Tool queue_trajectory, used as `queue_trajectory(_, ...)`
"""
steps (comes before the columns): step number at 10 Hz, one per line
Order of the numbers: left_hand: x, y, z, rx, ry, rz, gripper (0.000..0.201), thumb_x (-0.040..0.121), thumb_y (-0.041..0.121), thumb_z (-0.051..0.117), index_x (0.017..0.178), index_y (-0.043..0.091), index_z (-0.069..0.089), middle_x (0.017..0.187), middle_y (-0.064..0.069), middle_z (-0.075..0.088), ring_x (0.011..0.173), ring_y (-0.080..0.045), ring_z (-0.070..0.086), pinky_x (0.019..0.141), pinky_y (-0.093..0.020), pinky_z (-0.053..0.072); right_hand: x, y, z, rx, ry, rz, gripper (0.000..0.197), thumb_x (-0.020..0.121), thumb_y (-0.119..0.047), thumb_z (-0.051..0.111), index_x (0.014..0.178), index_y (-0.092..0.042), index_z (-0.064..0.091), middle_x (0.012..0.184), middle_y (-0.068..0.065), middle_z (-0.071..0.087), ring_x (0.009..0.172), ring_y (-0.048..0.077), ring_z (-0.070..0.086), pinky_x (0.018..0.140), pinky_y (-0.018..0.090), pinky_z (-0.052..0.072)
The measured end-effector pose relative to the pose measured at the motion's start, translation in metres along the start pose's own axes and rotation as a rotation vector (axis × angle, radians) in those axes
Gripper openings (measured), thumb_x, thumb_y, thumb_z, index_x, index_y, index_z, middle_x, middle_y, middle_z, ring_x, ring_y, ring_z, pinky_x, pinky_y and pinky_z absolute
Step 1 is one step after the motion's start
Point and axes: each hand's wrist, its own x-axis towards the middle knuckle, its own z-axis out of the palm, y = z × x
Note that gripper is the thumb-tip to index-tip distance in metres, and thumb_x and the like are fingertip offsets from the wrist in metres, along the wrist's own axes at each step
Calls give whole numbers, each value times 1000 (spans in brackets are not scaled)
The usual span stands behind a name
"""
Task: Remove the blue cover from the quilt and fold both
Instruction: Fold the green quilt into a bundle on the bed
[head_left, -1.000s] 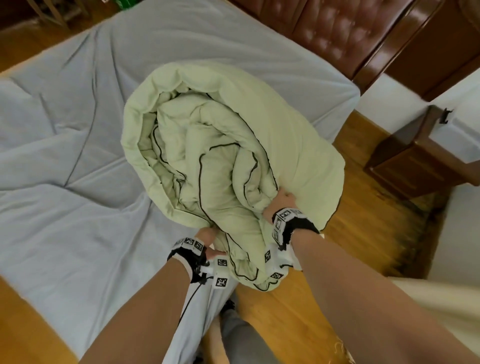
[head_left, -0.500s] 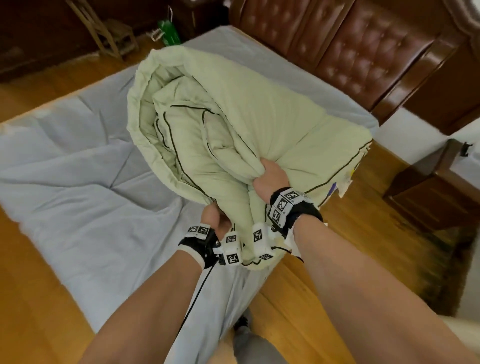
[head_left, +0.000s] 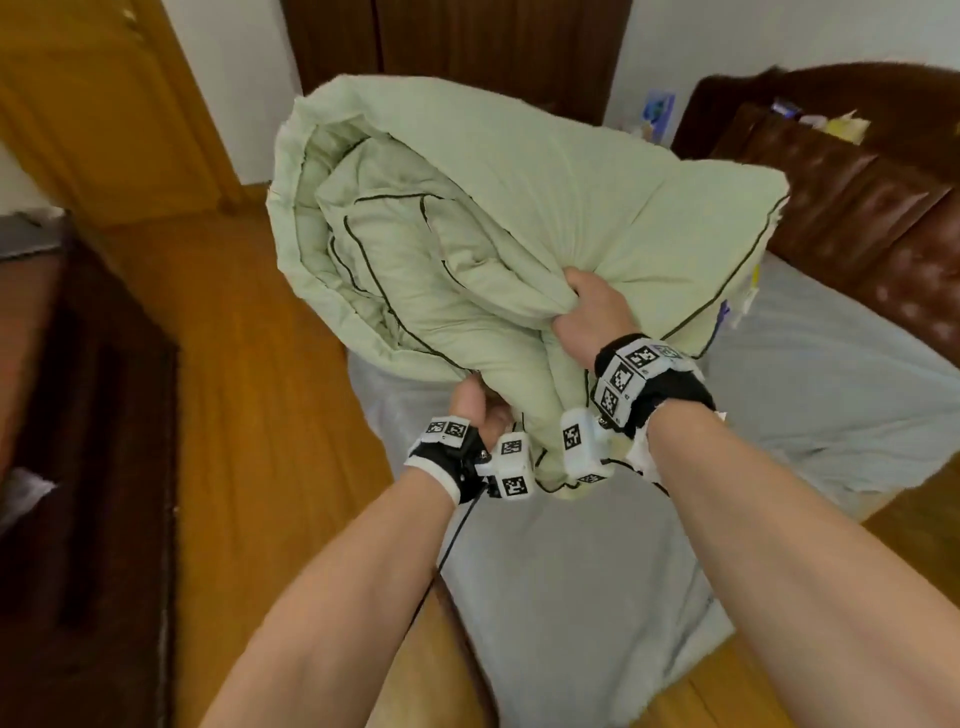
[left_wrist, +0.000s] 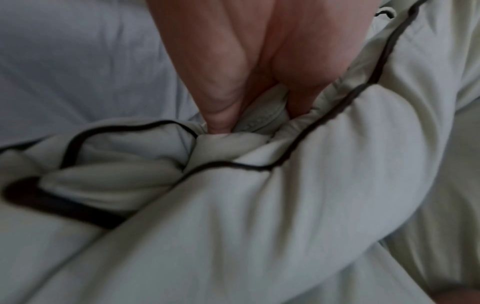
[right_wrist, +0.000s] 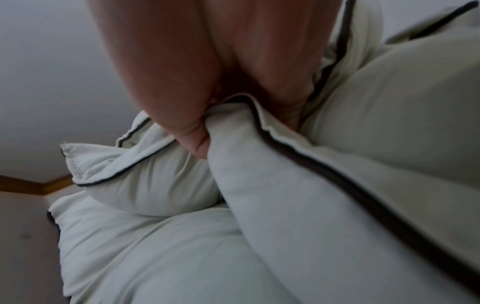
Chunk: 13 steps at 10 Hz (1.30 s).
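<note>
a person stands at the foot of a bed, holding a bundled pale green quilt (head_left: 467, 218) with dark piping up in the air above the blue cover (head_left: 571, 571), which lies spread flat beneath it, its near end draping toward the wooden floor (head_left: 270, 415). the left hand (head_left: 475, 410) has its grip closed on the bundle's lower edge, thumb and fingers (left_wrist: 221, 98) pinching a fold of the fabric. the right hand (head_left: 592, 306) grips higher up, its fingers buried in the thick folds of the quilt's side, a piped hem caught under the thumb (right_wrist: 192, 135). both wrists wear black bands fitted with white marker blocks. a brown tufted headboard (head_left: 857, 208) stands at the right, a wooden door (head_left: 104, 104) at the left.
</note>
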Motion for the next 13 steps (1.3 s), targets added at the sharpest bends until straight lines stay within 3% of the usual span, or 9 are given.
queue_trajectory(1,-33,78,-87,-42,63,118,46,103,24,33,141,0,41,86,6,49,70,-18,50,64,-30,43,-10,-99,50,68,-35,-113,34,79,-1,52,107,-18,62,103,3,64,93,26,60,78,30,48)
queue_trajectory(2,-78,136,-164,-39,176,163,55,100,28,45,146,0,32,124,1,56,112,-32,58,72,-27,42,-23,-180,107,113,-87,-218,29,77,0,50,98,-17,60,97,5,64,88,27,58,72,29,45)
queue_trajectory(3,-86,185,-243,-40,230,296,56,97,29,52,143,3,35,146,-10,45,125,-24,55,81,-21,46,-35,-250,161,158,-124,-305,24,73,-1,51,92,-14,57,93,8,64,86,30,58,75,36,50)
queue_trajectory(4,-117,228,-292,-184,310,363,50,101,21,34,149,7,30,153,-16,35,57,-8,66,55,-16,47,-38,-314,204,212,-184,-389,24,71,-1,51,92,-12,57,87,6,64,82,31,59,74,38,53)
queue_trajectory(6,-128,306,-387,-147,500,454,51,101,19,34,148,1,32,86,5,51,67,-20,49,61,-34,43,-24,-417,297,254,-308,-518,25,70,-1,50,91,-13,56,83,4,64,78,29,60,71,38,54)
queue_trajectory(8,-81,396,-469,-318,541,526,23,102,28,32,102,15,52,95,-5,56,72,-19,52,70,-32,46,26,-513,388,262,-420,-682,23,70,-1,49,89,-13,53,90,6,62,82,31,59,73,38,53)
queue_trajectory(10,-47,472,-516,-470,632,606,35,104,28,28,116,10,55,154,-14,34,106,-28,60,112,-39,33,71,-603,462,219,-526,-820,28,73,-3,48,88,-26,48,100,11,62,89,33,60,79,39,53)
queue_trajectory(12,-4,544,-604,-662,652,682,51,100,32,38,145,7,40,150,-13,41,138,-32,40,108,-44,37,97,-680,536,203,-603,-931,26,73,-2,50,85,-25,46,98,10,60,88,32,58,72,34,46)
queue_trajectory(13,2,561,-645,-727,598,683,51,89,32,53,134,9,54,138,-15,55,125,-34,53,98,-46,47,101,-713,582,186,-606,-967,25,76,-2,52,93,-20,54,103,7,56,89,28,53,73,32,42)
